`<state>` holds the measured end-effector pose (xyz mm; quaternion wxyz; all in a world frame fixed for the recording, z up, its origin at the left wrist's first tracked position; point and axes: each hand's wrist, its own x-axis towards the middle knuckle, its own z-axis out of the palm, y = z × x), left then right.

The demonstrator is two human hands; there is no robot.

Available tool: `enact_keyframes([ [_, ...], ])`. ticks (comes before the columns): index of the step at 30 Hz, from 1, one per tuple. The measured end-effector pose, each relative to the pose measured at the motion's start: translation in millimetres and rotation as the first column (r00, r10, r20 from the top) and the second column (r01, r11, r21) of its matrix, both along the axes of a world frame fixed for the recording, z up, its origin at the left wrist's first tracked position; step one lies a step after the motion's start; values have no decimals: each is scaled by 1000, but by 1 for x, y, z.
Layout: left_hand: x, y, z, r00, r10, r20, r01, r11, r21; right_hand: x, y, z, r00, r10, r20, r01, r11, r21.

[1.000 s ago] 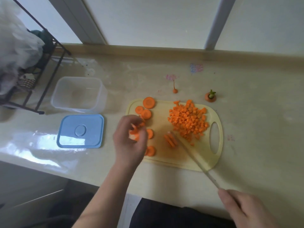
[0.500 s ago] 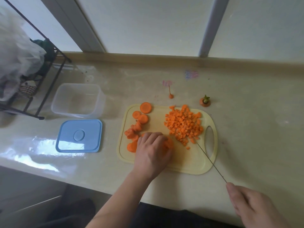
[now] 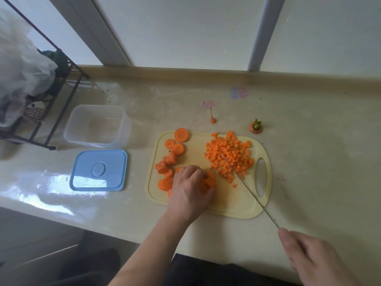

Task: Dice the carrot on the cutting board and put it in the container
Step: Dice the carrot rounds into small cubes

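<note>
A pale yellow cutting board [image 3: 233, 205] lies on the counter. A heap of diced carrot [image 3: 228, 154] covers its far right part. Round carrot slices [image 3: 171, 155] lie along its left side. My left hand [image 3: 190, 189] is on the board with curled fingers holding a stack of carrot strips [image 3: 209, 181] down. My right hand [image 3: 317, 259], at the lower right, grips the handle of a knife [image 3: 247, 186]. The blade runs up and left, its tip at the near edge of the dice. The clear container [image 3: 97, 125] stands uncovered to the left.
A blue lid [image 3: 99, 170] lies in front of the container. A carrot top [image 3: 255, 127] and a thin carrot tail [image 3: 212, 118] sit on the counter behind the board. A black wire rack [image 3: 47, 96] with bags stands at far left. A window frame backs the counter.
My left hand came down from above the slices onto the carrot strips in the middle of the board. The knife turned edge-up and slid right, its tip now against the dice.
</note>
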<state>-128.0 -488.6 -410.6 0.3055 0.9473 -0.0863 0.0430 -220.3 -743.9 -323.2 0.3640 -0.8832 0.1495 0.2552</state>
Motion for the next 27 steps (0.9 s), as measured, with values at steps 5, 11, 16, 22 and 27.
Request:
enact_keyframes([
  [5, 0, 3, 2, 1000, -2, 9, 2, 998, -66, 3, -2, -1, 1000, 21, -8, -21, 1000, -8],
  [11, 0, 3, 3, 1000, 3, -27, -4, 999, -34, 4, -2, -3, 999, 44, -2, -44, 998, -35],
  [16, 1, 1, 1, 995, -15, -96, 18, 999, 29, 4, -3, -5, 998, 65, -1, -65, 997, -44],
  [22, 10, 19, 18, 963, -241, -122, 242, 970, -6, 6, -4, -5, 998, 56, 7, -55, 997, -52],
  [27, 26, 35, 20, 857, -465, -222, 479, 878, 9, 6, -5, -4, 999, 31, -19, -32, 999, -26],
])
